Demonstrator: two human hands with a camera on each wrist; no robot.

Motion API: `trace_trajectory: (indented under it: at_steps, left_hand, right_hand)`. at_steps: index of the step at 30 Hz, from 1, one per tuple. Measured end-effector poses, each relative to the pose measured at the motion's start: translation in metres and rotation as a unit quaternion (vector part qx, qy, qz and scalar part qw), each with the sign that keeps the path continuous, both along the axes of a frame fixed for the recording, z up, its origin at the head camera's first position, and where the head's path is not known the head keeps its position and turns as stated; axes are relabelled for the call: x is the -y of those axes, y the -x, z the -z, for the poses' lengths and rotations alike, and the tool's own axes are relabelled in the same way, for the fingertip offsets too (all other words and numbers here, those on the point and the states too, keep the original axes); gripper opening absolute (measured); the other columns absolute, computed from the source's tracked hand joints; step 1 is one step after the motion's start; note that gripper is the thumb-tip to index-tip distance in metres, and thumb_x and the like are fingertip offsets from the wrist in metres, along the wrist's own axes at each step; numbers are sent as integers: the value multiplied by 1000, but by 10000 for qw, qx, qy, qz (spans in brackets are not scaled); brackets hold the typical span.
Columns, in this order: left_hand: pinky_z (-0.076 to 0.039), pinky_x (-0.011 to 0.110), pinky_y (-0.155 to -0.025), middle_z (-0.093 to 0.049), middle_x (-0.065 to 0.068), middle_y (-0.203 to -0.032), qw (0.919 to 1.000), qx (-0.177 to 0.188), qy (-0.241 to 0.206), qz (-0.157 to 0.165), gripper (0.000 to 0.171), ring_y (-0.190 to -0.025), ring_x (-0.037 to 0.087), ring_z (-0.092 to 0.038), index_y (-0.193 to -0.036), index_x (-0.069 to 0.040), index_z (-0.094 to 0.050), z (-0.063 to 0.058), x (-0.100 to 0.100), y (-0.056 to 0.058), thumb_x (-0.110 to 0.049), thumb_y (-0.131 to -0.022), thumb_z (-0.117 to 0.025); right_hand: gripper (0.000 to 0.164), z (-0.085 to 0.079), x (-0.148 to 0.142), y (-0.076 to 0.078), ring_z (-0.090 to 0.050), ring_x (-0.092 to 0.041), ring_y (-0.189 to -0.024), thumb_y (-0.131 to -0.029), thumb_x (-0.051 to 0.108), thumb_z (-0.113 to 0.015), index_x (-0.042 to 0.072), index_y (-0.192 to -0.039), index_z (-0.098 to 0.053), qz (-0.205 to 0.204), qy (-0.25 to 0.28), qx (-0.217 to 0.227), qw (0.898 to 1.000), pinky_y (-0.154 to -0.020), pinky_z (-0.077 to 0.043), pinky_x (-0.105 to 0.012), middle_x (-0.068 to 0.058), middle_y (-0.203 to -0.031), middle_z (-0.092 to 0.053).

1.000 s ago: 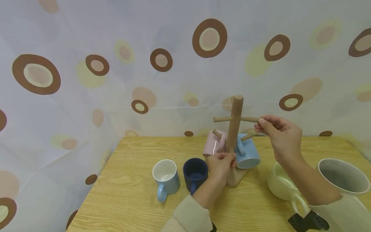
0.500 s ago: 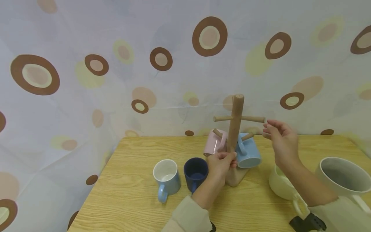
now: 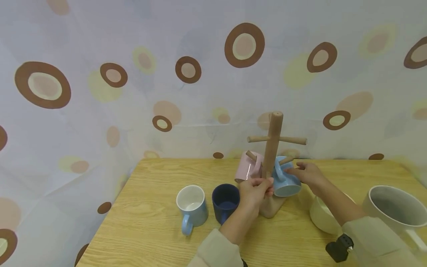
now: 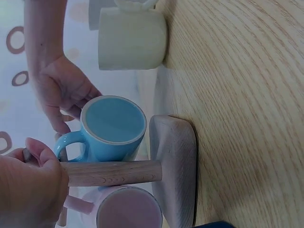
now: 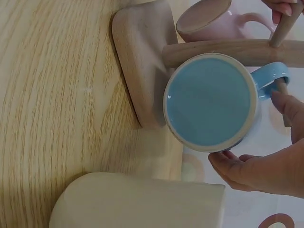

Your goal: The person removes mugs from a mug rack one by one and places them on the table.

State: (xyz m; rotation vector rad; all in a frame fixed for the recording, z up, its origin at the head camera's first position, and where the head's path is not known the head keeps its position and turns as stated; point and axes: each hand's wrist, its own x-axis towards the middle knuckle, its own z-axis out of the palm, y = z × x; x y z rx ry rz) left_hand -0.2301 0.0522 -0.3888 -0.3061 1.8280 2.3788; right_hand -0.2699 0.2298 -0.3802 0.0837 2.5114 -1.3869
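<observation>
A wooden mug tree [image 3: 274,137] stands on the table, with bare upper pegs. My left hand [image 3: 253,191] pinches the end of a lower peg that points toward me. On the right lower peg a light blue mug [image 3: 287,186] hangs tilted by its handle, its base facing me. Around its side are the fingers of my right hand [image 3: 308,174], with the thumb at the handle, as the right wrist view shows [image 5: 270,161]. A pink mug [image 3: 245,170] hangs at the back left of the post, also seen in the left wrist view.
Left of the tree stand a light blue mug with white inside [image 3: 191,204] and a navy mug [image 3: 225,200]. A cream mug [image 3: 321,218] and a large whitish cup [image 3: 395,209] stand at the right. A patterned cloth [image 3: 133,92] hangs behind the table.
My right hand has let go of the upper right peg and come down to the hanging light blue mug. The left hand keeps its pinch on the lower peg.
</observation>
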Motion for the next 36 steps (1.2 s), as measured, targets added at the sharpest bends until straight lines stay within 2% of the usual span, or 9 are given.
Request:
trace_trajectory:
  at_steps: [2, 4, 6, 8, 11, 14, 24, 32, 36]
  left_hand:
    - [-51, 17, -53, -58, 0, -56, 9999, -123, -70, 17, 12, -49, 5, -55, -76, 4, -67, 1, 0, 0, -8, -76, -70]
    - [-51, 17, -52, -57, 0, -55, 9996, -231, -141, 16, 11, -49, 5, -55, -77, 5, -67, 3, -1, 0, -5, -76, -70]
    - [-51, 17, -52, -57, 0, -55, 9995, -273, -176, 7, 11, -49, 5, -55, -77, 6, -67, 3, -1, 0, -5, -76, -69]
    - [-51, 17, -52, -57, 0, -55, 9994, -290, -199, 12, 11, -49, 5, -55, -77, 6, -67, 3, 0, 0, -5, -76, -69]
    - [-52, 17, -53, -57, -1, -55, 9994, -282, -182, 58, 11, -49, 4, -55, -77, 5, -66, 4, 1, 1, -5, -76, -69]
    - [-53, 19, -55, -57, -1, -55, 9995, -271, -143, 110, 10, -49, 4, -55, -77, 5, -67, 4, 1, 1, -5, -76, -69]
    - [-53, 19, -55, -57, 0, -56, 9989, -377, -159, 211, 12, -49, 4, -55, -79, 5, -65, 5, 3, 1, -6, -78, -68]
    - [-52, 18, -53, -58, 1, -57, 9990, -377, -113, 201, 11, -48, 4, -55, -78, 5, -65, 3, 4, 2, -6, -78, -67]
    - [-53, 19, -54, -60, 3, -59, 9993, -263, -167, 205, 12, -48, 5, -55, -78, 6, -65, 3, 3, 2, -5, -77, -68]
  right_hand:
    - [88, 3, 0, 2, -19, -50, -130, -90, 40, -46, -17, -137, 1, -36, 28, 168, 9998, -105, -25, -56, -37, -142, -7]
    - [87, 5, 1, 4, -25, -49, -127, -90, 39, -46, -19, -135, 0, -50, -54, 243, 9997, -104, -29, -54, -39, -140, -12]
    - [82, 8, 3, 6, -35, -45, -122, -90, 39, -45, -20, -134, -9, -50, -178, 228, 9996, -99, -38, -50, -39, -136, -23]
    - [75, 11, 4, 7, -47, -38, -109, -90, 39, -45, -20, -131, -23, 19, -295, 172, 9994, -89, -46, -42, -35, -126, -39]
    - [64, 14, 5, 9, -52, -24, -89, -90, 39, -45, -18, -119, -39, 134, -365, 78, 9992, -73, -48, -29, -21, -103, -54]
    - [56, 15, 5, 11, -50, -18, -79, -92, 35, -44, -17, -112, -44, 150, -350, 106, 9992, -65, -45, -24, -10, -89, -54]
    - [60, 12, 10, 11, -53, -18, -79, -88, 35, -50, -19, -114, -43, 458, -200, 213, 9985, -64, -47, -23, -14, -90, -56]
    - [56, 9, 10, 14, -50, -20, -75, -85, 38, -51, -14, -105, -48, 702, -657, 103, 9953, -61, -46, -24, -12, -86, -52]
    - [60, 7, 7, 13, -52, -20, -74, -85, 37, -52, -17, -109, -46, 757, -704, 52, 9946, -60, -47, -25, -14, -87, -53]
